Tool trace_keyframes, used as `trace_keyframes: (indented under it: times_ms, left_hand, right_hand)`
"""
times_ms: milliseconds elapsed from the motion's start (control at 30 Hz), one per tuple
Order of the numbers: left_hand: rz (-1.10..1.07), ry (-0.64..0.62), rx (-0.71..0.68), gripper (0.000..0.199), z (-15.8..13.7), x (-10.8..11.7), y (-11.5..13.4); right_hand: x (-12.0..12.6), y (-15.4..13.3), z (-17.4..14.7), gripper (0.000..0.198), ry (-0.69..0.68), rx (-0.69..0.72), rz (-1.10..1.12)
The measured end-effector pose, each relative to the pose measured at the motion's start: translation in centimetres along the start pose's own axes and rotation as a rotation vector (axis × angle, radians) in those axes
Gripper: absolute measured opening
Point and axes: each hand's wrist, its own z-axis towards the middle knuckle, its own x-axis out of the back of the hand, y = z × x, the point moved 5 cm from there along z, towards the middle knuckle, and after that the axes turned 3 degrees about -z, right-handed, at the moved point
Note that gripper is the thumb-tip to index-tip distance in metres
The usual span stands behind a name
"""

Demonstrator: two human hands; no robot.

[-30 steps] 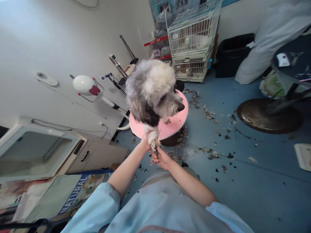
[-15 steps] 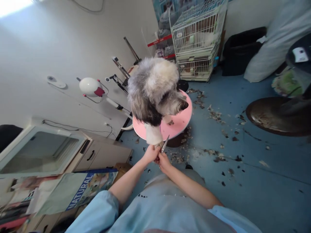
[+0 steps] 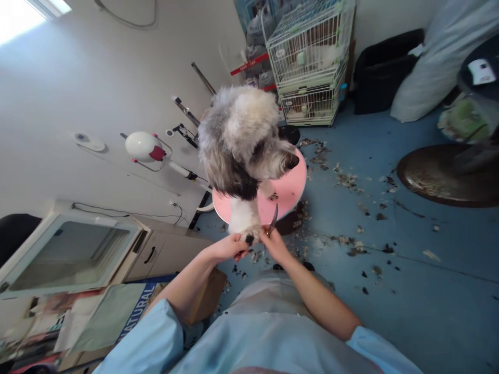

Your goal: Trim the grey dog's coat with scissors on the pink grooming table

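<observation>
Head view shows a grey and white dog (image 3: 244, 132) on the round pink counter (image 3: 290, 184), with one front paw (image 3: 252, 233) drawn out past the near edge, toward the person's blue smock (image 3: 253, 335). The left hand (image 3: 231, 247) is closed around this lifted paw, some fingers folded below it; the right hand (image 3: 275, 244) is curled around the scissors (image 3: 273, 219), just beside the paw, with the blade standing up before the counter's near edge. Whether the two blades are apart, I cannot tell. The main danger, I think, is a sudden pull: if the dog jerks this leg, the paw may slip from the left hand and come against the blade. The tip is below the muzzle (image 3: 273, 162) in this view, so a lowered head could perhaps meet it. The other front paw (image 3: 268, 190) rests inside the near edge; with one leg held outside, the dog may lose balance or slide over.
</observation>
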Motion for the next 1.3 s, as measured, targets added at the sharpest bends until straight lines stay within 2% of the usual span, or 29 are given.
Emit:
trace_keyframes:
  times_ms: [67,167,300,533,767,867,967,1133,1200,1300]
  left_hand:
    - [-0.070,-0.043,0.013,0.012,-0.6,0.3,0.6]
    - [-0.151,-0.109,0.001,0.017,-1.0,0.8,1.2]
    - [-0.197,-0.149,-0.005,0.017,-0.8,1.0,1.7]
    - [-0.181,-0.172,-0.008,0.012,-0.4,0.7,2.1]
    - [-0.200,-0.166,0.026,0.016,-0.4,0.7,2.0]
    - [-0.215,-0.171,0.023,0.017,-0.5,0.8,1.9]
    - [-0.203,-0.171,0.015,0.016,-0.5,1.0,1.6]
    - [-0.165,-0.146,0.016,0.017,-0.6,1.1,1.2]
    - [-0.150,-0.139,0.014,0.017,-0.6,1.1,1.2]
    - [-0.151,-0.132,0.009,0.017,-0.8,1.1,1.2]
  right_hand:
    - [-0.8,1.9,-2.0,0.038,-0.110,0.003,-0.016]
    - [-1.6,4.5,-4.7,0.038,-0.221,0.026,-0.216]
    - [-2.0,4.0,-5.5,0.040,-0.297,0.175,-0.542]
    - [-2.2,0.8,-2.3,0.042,-0.237,0.220,-0.752]
    - [-1.1,1.7,-0.8,0.029,-0.209,0.229,-1.172]
    - [-0.6,2.5,-0.9,0.031,-0.233,0.234,-1.245]
    - [-0.1,2.1,-0.4,0.035,-0.206,0.263,-1.262]
    - [0.4,-0.5,0.8,0.032,-0.102,0.474,-1.307]
    - [0.6,-1.0,1.0,0.029,-0.114,0.565,-1.341]
    - [1.4,-0.7,0.8,0.030,-0.140,0.629,-1.376]
